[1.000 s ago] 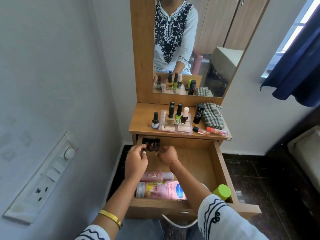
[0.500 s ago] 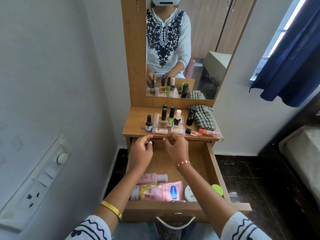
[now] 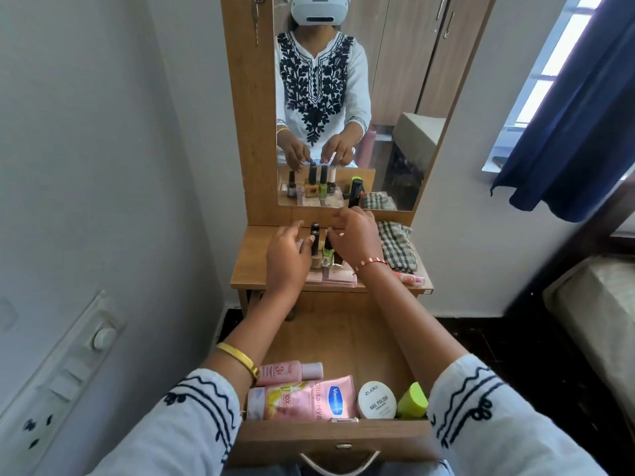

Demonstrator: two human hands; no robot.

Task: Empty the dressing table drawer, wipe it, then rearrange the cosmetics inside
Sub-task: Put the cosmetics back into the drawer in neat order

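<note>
The wooden drawer [image 3: 330, 438] stands pulled out below the dressing table top [image 3: 252, 266]. At its near end lie a pink bottle [image 3: 285, 372], a pink Vaseline tube [image 3: 309, 400], a white nail polish remover jar [image 3: 377, 400] and a green cap [image 3: 412, 401]. Nail polish bottles [image 3: 314, 245] stand on a clear tray [image 3: 330, 278] on the table top. My left hand [image 3: 288, 255] reaches over them, thumb against a black cap, fingers extended. My right hand [image 3: 354, 238] curls over the bottles on the right and hides what is under it.
A checked cloth [image 3: 398, 247] and an orange-pink tube [image 3: 410, 278] lie on the table's right side. The mirror [image 3: 395, 97] rises behind. A wall with a switch panel [image 3: 68, 365] is close on the left; a blue curtain [image 3: 567, 132] hangs at right.
Both hands have risen from the back of the drawer to the nail polish bottles on the table top. The view has tilted down towards the drawer's near end.
</note>
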